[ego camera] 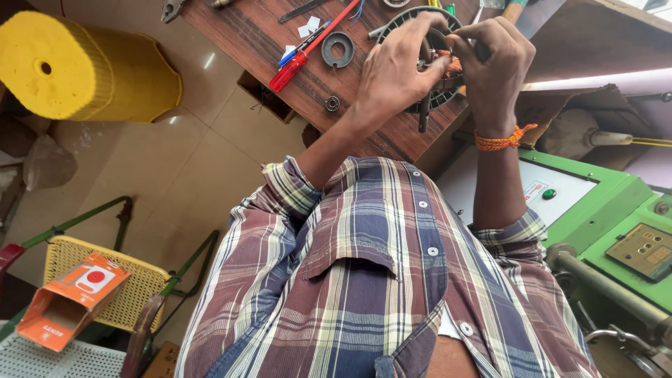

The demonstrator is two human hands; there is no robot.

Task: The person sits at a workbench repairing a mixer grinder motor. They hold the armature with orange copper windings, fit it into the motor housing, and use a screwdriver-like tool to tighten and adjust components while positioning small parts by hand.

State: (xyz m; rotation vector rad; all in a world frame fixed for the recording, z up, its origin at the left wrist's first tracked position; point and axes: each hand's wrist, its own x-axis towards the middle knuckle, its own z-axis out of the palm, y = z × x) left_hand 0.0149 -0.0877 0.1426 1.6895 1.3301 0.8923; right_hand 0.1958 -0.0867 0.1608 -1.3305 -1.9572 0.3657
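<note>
**Both hands busy at the copper winding of a round dark part**

The round dark part point(437, 100) with a ribbed rim lies at the far right of the wooden table point(378, 136), mostly covered by the hands. A patch of copper-coloured winding point(453, 66) shows between them. The left hand point(395, 66) is curled over the part from the left, fingers bent and gripping its rim. The right hand point(493, 66), with an orange thread point(500, 140) round its wrist, pinches at the winding with thumb and fingertips closed. A thin dark rod point(423, 115) sticks out towards the near side under the left hand; which hand holds it cannot be told.

The step in hand looks like fine finger work on the winding, with the part braced. Any further move there would call for a steady left grip and a careful pull, as thin wire kinks easily.

Left of the part lie a flat metal ring point(338, 49), a small bearing point(332, 103) and a red screwdriver point(301, 56). A green machine point(602, 203) stands to the right, and a yellow roll point(77, 66) far left on the floor.
</note>
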